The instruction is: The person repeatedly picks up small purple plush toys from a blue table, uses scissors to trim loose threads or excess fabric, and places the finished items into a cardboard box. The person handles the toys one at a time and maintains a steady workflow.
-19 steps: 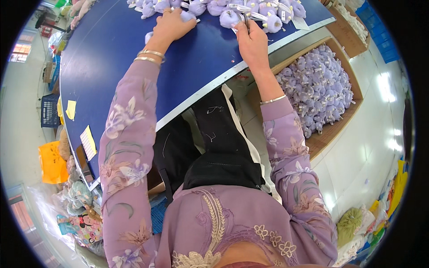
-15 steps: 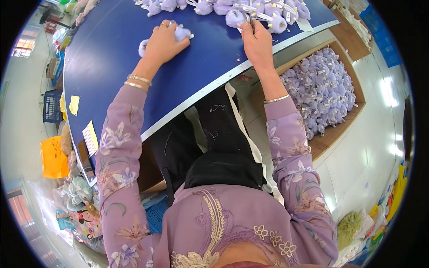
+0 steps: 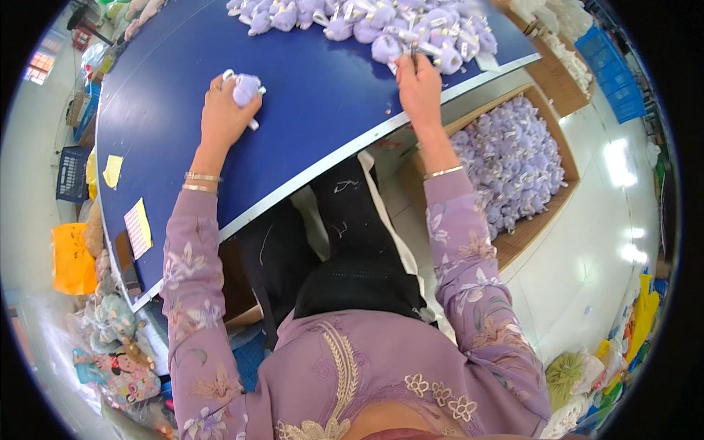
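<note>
On the left side of the blue table, my left hand is closed round a small lavender plush toy with white tabs. My right hand grips a small dark metal tool whose tips point away from me; its exact kind is mostly hidden by my fingers. Those tips are close to the near edge of a heap of similar plush toys at the far side. Another plush toy lies right beside my right fingers.
Right of the table stands a cardboard box filled with lavender plush toys. A white-edged table rim runs in front of my legs. Yellow paper and a printed sheet lie at the left. Blue crates stand far right.
My left hand has moved left with the plush toy, which now shows more above the fingers. My right hand stays near the heap with the tool. The whole view has shifted slightly.
</note>
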A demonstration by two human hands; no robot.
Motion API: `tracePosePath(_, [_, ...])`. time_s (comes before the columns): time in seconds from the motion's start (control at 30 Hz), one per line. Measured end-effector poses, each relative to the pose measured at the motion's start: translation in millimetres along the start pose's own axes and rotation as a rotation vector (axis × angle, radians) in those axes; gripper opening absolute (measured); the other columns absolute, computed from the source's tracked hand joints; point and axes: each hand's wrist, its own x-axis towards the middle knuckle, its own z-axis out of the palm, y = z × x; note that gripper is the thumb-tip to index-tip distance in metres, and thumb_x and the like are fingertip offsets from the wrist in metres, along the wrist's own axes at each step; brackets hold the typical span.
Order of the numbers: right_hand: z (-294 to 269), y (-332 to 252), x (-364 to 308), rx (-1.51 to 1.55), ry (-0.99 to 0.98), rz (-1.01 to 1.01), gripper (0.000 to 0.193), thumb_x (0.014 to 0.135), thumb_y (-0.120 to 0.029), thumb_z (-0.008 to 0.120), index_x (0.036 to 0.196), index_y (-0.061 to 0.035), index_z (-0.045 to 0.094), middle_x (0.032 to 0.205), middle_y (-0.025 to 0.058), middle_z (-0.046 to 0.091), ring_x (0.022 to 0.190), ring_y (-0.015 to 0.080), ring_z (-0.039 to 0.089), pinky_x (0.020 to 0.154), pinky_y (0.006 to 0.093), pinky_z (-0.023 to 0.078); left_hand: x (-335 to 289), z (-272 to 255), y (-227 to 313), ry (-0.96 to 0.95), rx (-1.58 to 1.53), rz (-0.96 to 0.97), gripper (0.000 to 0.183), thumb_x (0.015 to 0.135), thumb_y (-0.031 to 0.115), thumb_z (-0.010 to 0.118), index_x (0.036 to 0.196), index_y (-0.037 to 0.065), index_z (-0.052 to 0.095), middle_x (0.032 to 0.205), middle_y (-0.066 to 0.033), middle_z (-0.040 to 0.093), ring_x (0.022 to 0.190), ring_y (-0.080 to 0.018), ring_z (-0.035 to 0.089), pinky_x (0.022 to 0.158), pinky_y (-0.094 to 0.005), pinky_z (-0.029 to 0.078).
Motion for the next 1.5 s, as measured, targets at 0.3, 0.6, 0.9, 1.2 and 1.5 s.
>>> tracePosePath(0.3, [2.4,-3.2,8.6,-0.114,0.074,-0.079,0.039,0.081,-0.026,0.072,0.106,0.0016,0.059,0.103,0.0161,0.062,0.097,0.0274,0.060,0.086,0.0366,0.046,-42.7,-27.4,51.1,-0.069,-0.133,0.011,0.044,0.068,0.019,0.077,0.107,0.004,0.062,0.132,-0.0121,0.049,0.107,-0.0319,0.058,0.087,-0.0386,0.051])
tracePosePath(0.6, [27.0,-13.1,25.9,-0.482,-0.184,-0.061,0.039,0.078,-0.033,0.067,0.109,-0.0098,0.059,0.104,0.0142,0.065,0.097,0.0349,0.062,0.082,0.0437,0.049,-43.5,-34.2,92.8,-0.096,-0.096,-0.074,0.051,0.075,0.045,0.071,0.107,0.004,0.065,0.126,-0.0159,0.052,0.107,-0.0334,0.057,0.085,-0.0415,0.052])
tracePosePath(0.9, [34.6,-76.1,-72.2,0.224,-0.398,0.011,0.043,0.076,-0.014,0.075,0.109,0.0000,0.053,0.101,0.0084,0.059,0.091,0.0147,0.057,0.079,0.0302,0.049,-56.0,-14.9,97.3,-0.219,-0.848,-0.179,0.033,0.082,0.025,0.066,0.105,0.001,0.063,0.104,-0.0104,0.063,0.089,-0.0202,0.063,0.075,-0.0320,0.052])
tracePosePath(1.2, [-5.7,-129.5,-164.3,0.431,-0.519,-0.121,0.041,0.076,-0.001,0.076,0.103,-0.0036,0.045,0.116,0.0108,0.054,0.100,0.0139,0.055,0.083,0.0268,0.049,-177.2,-30.1,117.4,-0.320,-2.071,-0.449,0.050,0.088,0.021,0.057,0.132,-0.001,0.046,0.107,-0.0074,0.060,0.088,-0.0131,0.061,0.073,-0.0278,0.052])
tracePosePath(1.5, [-19.4,-130.2,-210.8,0.302,-0.667,-0.197,0.020,0.078,-0.005,0.071,0.089,-0.0042,0.055,0.112,0.0074,0.060,0.070,0.0090,0.051,0.054,0.0218,0.040,-232.5,-51.0,126.8,-0.385,-2.118,-0.619,0.054,0.085,0.032,0.070,0.126,0.002,0.051,0.106,-0.0054,0.060,0.088,-0.0127,0.061,0.073,-0.0267,0.051])
